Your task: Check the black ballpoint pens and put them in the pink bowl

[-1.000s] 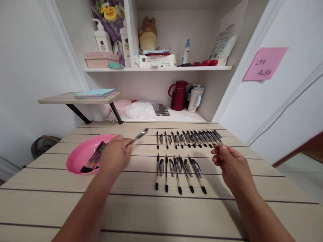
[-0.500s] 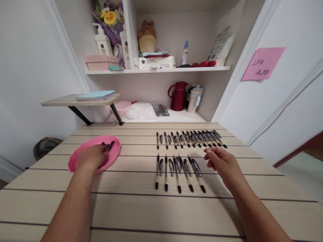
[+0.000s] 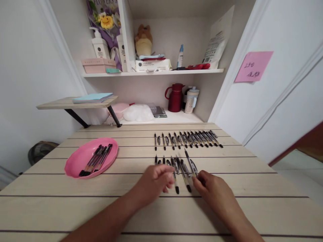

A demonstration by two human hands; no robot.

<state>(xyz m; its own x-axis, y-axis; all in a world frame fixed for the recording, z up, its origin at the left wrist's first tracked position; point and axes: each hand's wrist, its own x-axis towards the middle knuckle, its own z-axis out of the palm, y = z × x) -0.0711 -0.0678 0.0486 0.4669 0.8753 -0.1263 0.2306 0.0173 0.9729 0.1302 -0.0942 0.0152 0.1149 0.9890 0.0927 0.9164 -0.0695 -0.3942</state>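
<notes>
A near row of black ballpoint pens with clear barrels (image 3: 176,179) lies on the wooden table, tips pointing away. Small dark pieces that look like pen caps (image 3: 185,167) lie between them. My right hand (image 3: 214,190) pinches the lower end of the rightmost pen (image 3: 188,160) in this row. Over the row's left pens hovers my left hand (image 3: 156,183), its fingers loosely curled and slightly apart, with no pen showing in it; it covers those pens' lower ends. A farther row of pens (image 3: 185,139) and similar pieces stretches behind.
At the left, a pink plate (image 3: 73,164) holds several pens (image 3: 97,159). A small raised wooden shelf (image 3: 55,103) carries blue paper (image 3: 93,97). Behind the table, a red jug (image 3: 176,97) and a pale tumbler (image 3: 191,100) stand in the cabinet.
My left hand has moved right from the pink plate to the near row. My right hand has come left and down onto the rightmost pen, whose lower end is now covered.
</notes>
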